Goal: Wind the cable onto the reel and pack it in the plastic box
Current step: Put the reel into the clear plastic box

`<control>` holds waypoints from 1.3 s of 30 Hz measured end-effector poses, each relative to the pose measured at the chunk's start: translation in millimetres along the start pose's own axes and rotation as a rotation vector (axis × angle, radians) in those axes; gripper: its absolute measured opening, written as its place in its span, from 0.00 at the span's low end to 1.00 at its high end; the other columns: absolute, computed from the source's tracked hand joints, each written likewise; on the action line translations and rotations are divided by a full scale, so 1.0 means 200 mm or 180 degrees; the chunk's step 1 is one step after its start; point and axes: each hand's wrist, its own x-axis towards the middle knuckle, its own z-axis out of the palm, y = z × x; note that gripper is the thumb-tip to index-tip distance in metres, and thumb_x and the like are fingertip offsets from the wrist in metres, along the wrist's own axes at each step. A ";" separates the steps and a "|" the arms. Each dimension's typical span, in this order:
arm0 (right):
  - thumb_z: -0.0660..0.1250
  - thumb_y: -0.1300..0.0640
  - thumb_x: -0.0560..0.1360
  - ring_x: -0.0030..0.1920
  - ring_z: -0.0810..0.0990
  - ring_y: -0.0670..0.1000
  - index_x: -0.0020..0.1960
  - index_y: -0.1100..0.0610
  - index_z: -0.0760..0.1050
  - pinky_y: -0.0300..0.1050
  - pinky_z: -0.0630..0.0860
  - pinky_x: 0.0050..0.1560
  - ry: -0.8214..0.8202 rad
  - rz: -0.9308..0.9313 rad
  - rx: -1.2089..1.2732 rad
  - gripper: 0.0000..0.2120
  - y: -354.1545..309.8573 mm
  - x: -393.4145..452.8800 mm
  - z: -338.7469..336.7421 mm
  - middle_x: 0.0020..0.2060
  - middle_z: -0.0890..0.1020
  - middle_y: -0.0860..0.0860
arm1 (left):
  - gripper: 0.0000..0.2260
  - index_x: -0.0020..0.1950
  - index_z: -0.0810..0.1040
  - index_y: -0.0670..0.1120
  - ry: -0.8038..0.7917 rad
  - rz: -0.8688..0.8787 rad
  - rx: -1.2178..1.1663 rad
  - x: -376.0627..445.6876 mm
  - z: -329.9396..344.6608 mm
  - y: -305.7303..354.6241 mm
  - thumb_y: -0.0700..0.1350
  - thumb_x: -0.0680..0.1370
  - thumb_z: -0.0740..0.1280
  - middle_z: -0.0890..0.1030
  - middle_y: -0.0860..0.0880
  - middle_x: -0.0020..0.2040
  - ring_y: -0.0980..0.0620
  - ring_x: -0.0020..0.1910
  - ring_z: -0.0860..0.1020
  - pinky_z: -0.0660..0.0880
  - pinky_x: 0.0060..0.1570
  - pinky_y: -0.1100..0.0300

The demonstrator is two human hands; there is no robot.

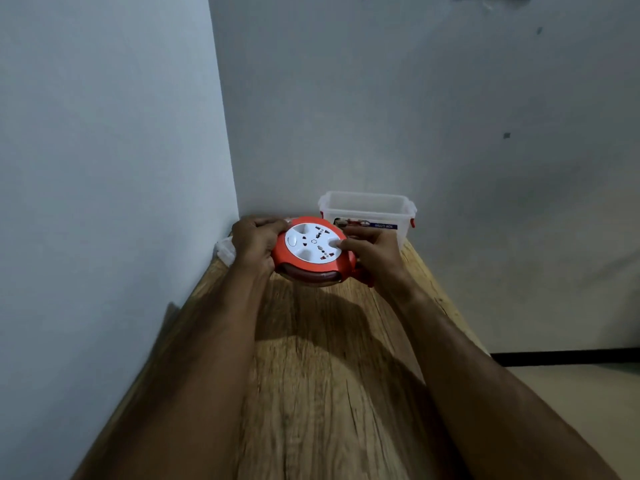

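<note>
A round orange cable reel [311,265] with a white socket face is held tilted just above the far end of the wooden table [329,375]. My left hand [254,242] grips its left rim. My right hand [372,252] holds its right side, thumb pressed into a notch of the white face. Dark cable [311,273] is wound in the reel's groove. An orange plug or handle [363,273] sticks out under my right hand. The clear plastic box [367,211] stands open just behind the reel, by the wall.
The table is narrow and runs into a corner, with walls on the left and behind. A clear lid [225,251] lies by the left wall beyond my left hand. The right table edge drops to the floor [571,393].
</note>
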 end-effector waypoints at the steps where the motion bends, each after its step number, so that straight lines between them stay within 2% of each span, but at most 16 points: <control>1: 0.80 0.60 0.68 0.45 0.88 0.55 0.58 0.61 0.83 0.52 0.85 0.39 -0.0017 0.0004 -0.0134 0.20 0.01 -0.02 0.01 0.49 0.87 0.57 | 0.13 0.50 0.86 0.39 0.0012 -0.0017 0.0078 -0.01 -0.02 -0.01 0.37 0.67 0.80 0.86 0.40 0.49 0.40 0.44 0.85 0.83 0.50 0.43; 5: 0.79 0.58 0.70 0.45 0.87 0.53 0.61 0.59 0.82 0.47 0.84 0.34 -0.0003 0.0101 -0.0464 0.20 -0.01 -0.11 0.05 0.50 0.86 0.54 | 0.14 0.57 0.84 0.41 0.0125 0.0006 0.0423 -0.11 -0.11 -0.02 0.41 0.72 0.78 0.85 0.43 0.54 0.43 0.46 0.85 0.84 0.49 0.48; 7: 0.79 0.58 0.70 0.45 0.87 0.53 0.59 0.60 0.82 0.45 0.83 0.33 -0.0035 0.0130 -0.0566 0.19 -0.01 -0.16 0.07 0.49 0.86 0.54 | 0.15 0.60 0.83 0.41 0.0157 0.0058 0.0511 -0.17 -0.16 -0.04 0.41 0.74 0.76 0.84 0.47 0.54 0.45 0.45 0.84 0.83 0.39 0.57; 9: 0.80 0.58 0.69 0.43 0.88 0.52 0.57 0.60 0.83 0.47 0.84 0.35 -0.0068 0.0111 -0.0684 0.18 0.00 -0.21 0.10 0.48 0.87 0.55 | 0.14 0.61 0.81 0.39 0.0199 0.0096 0.0611 -0.23 -0.21 -0.06 0.41 0.77 0.73 0.82 0.48 0.51 0.47 0.44 0.82 0.77 0.31 0.64; 11: 0.81 0.58 0.68 0.43 0.87 0.52 0.55 0.59 0.83 0.47 0.84 0.36 -0.0096 0.0116 -0.0796 0.17 0.01 -0.25 0.13 0.48 0.87 0.56 | 0.13 0.61 0.82 0.40 0.0292 0.0112 0.0720 -0.27 -0.26 -0.09 0.41 0.77 0.73 0.84 0.47 0.55 0.47 0.45 0.82 0.78 0.34 0.63; 13: 0.80 0.58 0.69 0.44 0.87 0.51 0.57 0.60 0.82 0.40 0.82 0.34 -0.0151 0.0071 -0.0929 0.17 0.02 -0.29 0.16 0.49 0.86 0.55 | 0.13 0.60 0.82 0.42 0.0395 0.0134 0.0904 -0.29 -0.31 -0.12 0.44 0.77 0.73 0.85 0.45 0.57 0.47 0.47 0.84 0.80 0.38 0.61; 16: 0.79 0.56 0.71 0.47 0.85 0.48 0.62 0.60 0.81 0.37 0.82 0.36 -0.0185 -0.0042 -0.1229 0.21 0.05 -0.35 0.19 0.54 0.85 0.54 | 0.16 0.63 0.81 0.44 0.0422 0.0220 0.1116 -0.34 -0.38 -0.16 0.49 0.77 0.73 0.85 0.47 0.57 0.50 0.44 0.84 0.78 0.33 0.65; 19: 0.78 0.54 0.71 0.48 0.84 0.47 0.63 0.60 0.80 0.37 0.83 0.42 -0.0244 -0.0173 -0.1505 0.22 0.09 -0.39 0.21 0.57 0.84 0.55 | 0.14 0.61 0.81 0.42 0.0482 0.0262 0.1248 -0.38 -0.43 -0.20 0.46 0.78 0.72 0.85 0.45 0.56 0.51 0.43 0.82 0.75 0.32 0.65; 24: 0.76 0.55 0.74 0.41 0.81 0.41 0.64 0.61 0.79 0.30 0.77 0.35 -0.0344 -0.0273 -0.1737 0.21 0.11 -0.42 0.25 0.57 0.85 0.55 | 0.12 0.59 0.83 0.40 0.0555 0.0273 0.1462 -0.41 -0.47 -0.22 0.44 0.79 0.71 0.85 0.43 0.56 0.49 0.44 0.82 0.79 0.39 0.60; 28: 0.75 0.56 0.75 0.38 0.81 0.38 0.62 0.60 0.81 0.30 0.77 0.35 -0.0358 -0.0409 -0.1901 0.18 0.12 -0.42 0.27 0.54 0.86 0.54 | 0.12 0.60 0.83 0.41 0.0560 0.0400 0.1624 -0.39 -0.48 -0.23 0.44 0.79 0.70 0.85 0.42 0.57 0.46 0.51 0.84 0.81 0.47 0.56; 32: 0.72 0.55 0.77 0.43 0.83 0.43 0.62 0.59 0.81 0.34 0.79 0.40 -0.0453 -0.0557 -0.2233 0.16 0.13 -0.43 0.29 0.53 0.86 0.54 | 0.11 0.60 0.83 0.42 0.0517 0.0571 0.1871 -0.38 -0.48 -0.25 0.45 0.80 0.69 0.85 0.43 0.57 0.46 0.51 0.84 0.79 0.45 0.59; 36: 0.71 0.55 0.78 0.40 0.82 0.41 0.59 0.59 0.82 0.31 0.76 0.37 -0.0487 -0.0678 -0.2430 0.12 0.13 -0.43 0.29 0.48 0.87 0.52 | 0.10 0.57 0.83 0.41 0.0536 0.0626 0.2105 -0.38 -0.46 -0.26 0.44 0.81 0.68 0.85 0.43 0.55 0.47 0.51 0.84 0.79 0.45 0.61; 39: 0.70 0.54 0.79 0.39 0.83 0.41 0.56 0.58 0.84 0.34 0.78 0.38 -0.0541 -0.0685 -0.2525 0.10 0.13 -0.43 0.30 0.44 0.87 0.51 | 0.09 0.55 0.84 0.40 0.0546 0.0670 0.2314 -0.37 -0.46 -0.26 0.42 0.81 0.67 0.85 0.42 0.53 0.49 0.47 0.83 0.77 0.41 0.62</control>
